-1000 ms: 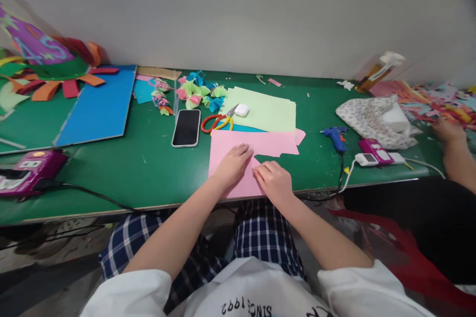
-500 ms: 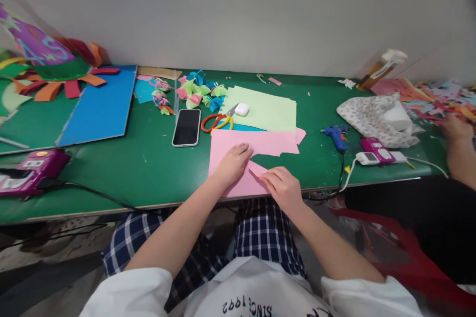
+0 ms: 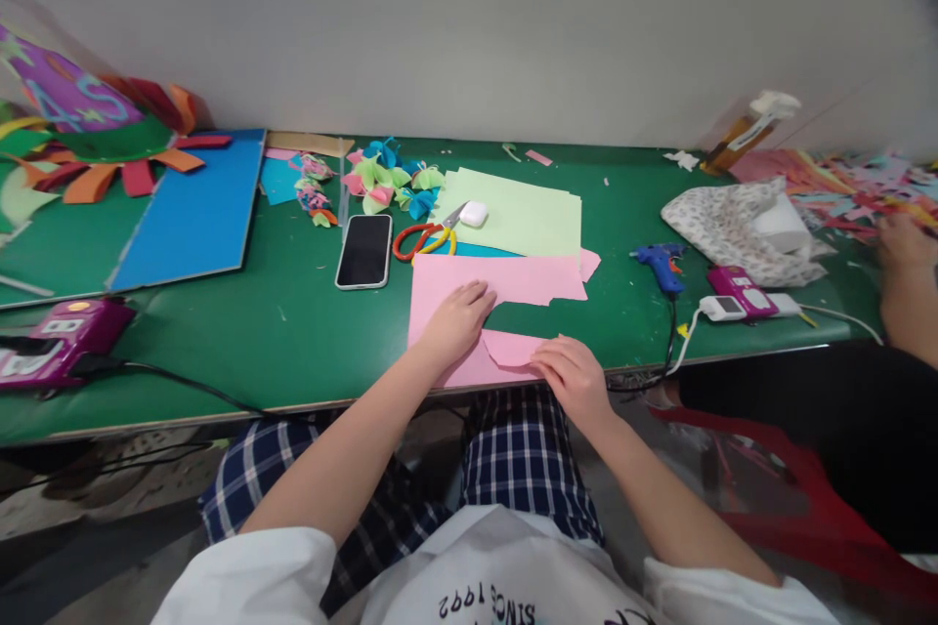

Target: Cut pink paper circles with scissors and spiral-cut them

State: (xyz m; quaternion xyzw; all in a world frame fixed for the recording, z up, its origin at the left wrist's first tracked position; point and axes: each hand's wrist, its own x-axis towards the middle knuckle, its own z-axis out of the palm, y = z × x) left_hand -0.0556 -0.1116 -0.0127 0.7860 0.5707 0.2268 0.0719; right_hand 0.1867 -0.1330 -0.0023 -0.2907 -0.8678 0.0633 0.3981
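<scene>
A sheet of pink paper (image 3: 505,275) lies at the table's front edge, with a ragged cut-out on its right side. My left hand (image 3: 458,320) rests flat on it, fingers extended together, pressing it down. My right hand (image 3: 575,376) pinches the right end of a pink paper strip (image 3: 511,348), which lifts and curls over the lower part of the sheet. Whether this strip is still joined to the sheet, I cannot tell. Just behind lie scissors (image 3: 426,239) with red and yellow handles, touching light green paper (image 3: 524,215), and a small white case (image 3: 473,214).
A phone (image 3: 364,251) and paper flowers (image 3: 381,178) lie to the left, beyond them a blue board (image 3: 194,215) and a purple power strip (image 3: 73,342). On the right are a blue glue gun (image 3: 663,266), a patterned cloth bag (image 3: 722,220) and another person's hand (image 3: 907,244).
My right hand has moved slightly right and down, drawing the pink strip outward so more of it shows. My left hand stays on the sheet.
</scene>
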